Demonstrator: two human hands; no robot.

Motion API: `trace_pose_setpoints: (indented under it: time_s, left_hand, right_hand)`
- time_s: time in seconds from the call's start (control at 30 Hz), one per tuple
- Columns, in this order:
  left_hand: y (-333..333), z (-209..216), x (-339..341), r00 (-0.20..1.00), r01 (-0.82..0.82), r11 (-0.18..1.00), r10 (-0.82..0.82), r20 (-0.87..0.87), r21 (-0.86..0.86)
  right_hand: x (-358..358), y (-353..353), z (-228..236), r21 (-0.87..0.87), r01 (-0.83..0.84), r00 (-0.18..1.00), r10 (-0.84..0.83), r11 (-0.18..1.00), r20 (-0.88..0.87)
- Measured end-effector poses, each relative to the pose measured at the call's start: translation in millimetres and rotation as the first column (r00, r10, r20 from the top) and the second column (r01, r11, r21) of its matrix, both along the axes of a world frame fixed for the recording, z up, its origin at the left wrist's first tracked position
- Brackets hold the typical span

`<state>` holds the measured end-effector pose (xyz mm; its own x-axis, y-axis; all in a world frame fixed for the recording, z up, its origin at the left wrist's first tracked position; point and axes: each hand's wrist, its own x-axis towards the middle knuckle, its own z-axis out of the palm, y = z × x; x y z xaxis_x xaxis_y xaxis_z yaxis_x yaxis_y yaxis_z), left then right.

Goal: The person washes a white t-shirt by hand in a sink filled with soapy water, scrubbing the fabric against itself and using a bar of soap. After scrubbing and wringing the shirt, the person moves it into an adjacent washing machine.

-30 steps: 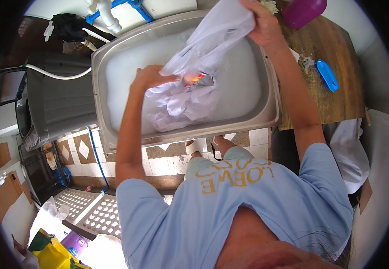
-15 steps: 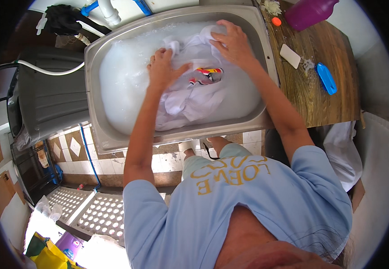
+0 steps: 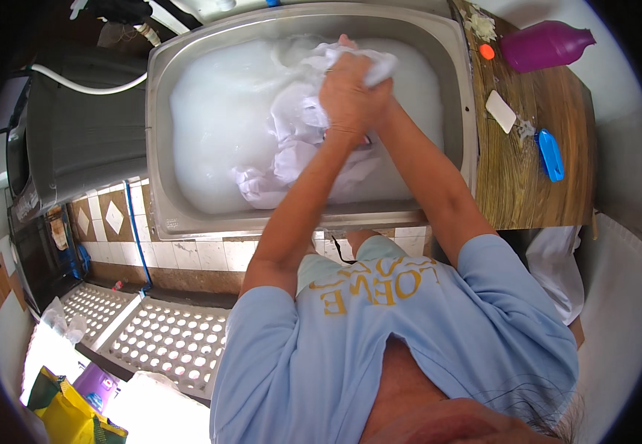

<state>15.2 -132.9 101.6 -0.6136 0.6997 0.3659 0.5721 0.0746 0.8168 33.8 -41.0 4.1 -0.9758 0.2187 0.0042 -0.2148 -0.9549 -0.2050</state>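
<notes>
A wet white garment point(image 3: 295, 115) lies bunched in cloudy, soapy water inside a steel sink point(image 3: 460, 140). My left hand point(image 3: 345, 96) is closed around a gathered part of it near the sink's far right. Against it, my right hand point(image 3: 380, 102) grips the same bunch, mostly hidden behind the left. A fold of white cloth point(image 3: 381, 68) sticks out past my fingers. The rest of the garment trails in the water toward the near side. Its coloured print is almost wholly covered by my left wrist.
On the wooden counter point(image 3: 513, 200) at the right are a blue scrub brush point(image 3: 550, 155), a white soap bar point(image 3: 500, 111), an orange cap point(image 3: 486, 52) and a purple bottle point(image 3: 546, 46). A dark grey machine point(image 3: 88, 148) stands left of the sink, with a white hose point(image 3: 84, 89).
My hands were apart and spread over the garment. Now they are together at the right, clutching bunched cloth, and the coloured print has become covered. The view has shifted slightly.
</notes>
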Motion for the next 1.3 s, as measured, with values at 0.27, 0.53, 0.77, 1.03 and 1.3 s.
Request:
trace_pose_setpoints:
  time_s: [0.27,0.53,0.77,1.03,1.3]
  left_hand:
    - [22.8,-29.6,-43.8,0.972,-0.123,0.991,0.131,0.193,-0.055]
    - [7.5,-44.7,-90.2,0.996,-0.056,0.93,0.028,-0.082,-0.363]
    - [-16.0,-75.1,-103.3,0.856,0.147,0.842,-0.371,-0.36,-0.519]
    - [14.1,10.5,-123.7,0.687,0.229,0.925,-0.374,-0.623,-0.302]
    - [-30.7,64.6,-103.2,0.856,0.511,0.856,-0.515,0.049,0.081]
  right_hand:
    - [2.4,-29.9,55.8,0.218,0.317,0.698,-0.382,0.923,0.605]
    - [46.5,7.2,31.4,0.739,-0.051,0.334,-0.686,0.672,0.646]
    - [58.6,2.7,26.0,0.666,-0.648,0.505,-0.863,-0.369,0.012]
    - [44.5,16.3,69.5,0.848,-0.397,0.525,-0.845,-0.35,-0.103]
    - [13.4,-0.5,182.7,0.771,0.299,0.86,-0.508,0.562,0.036]
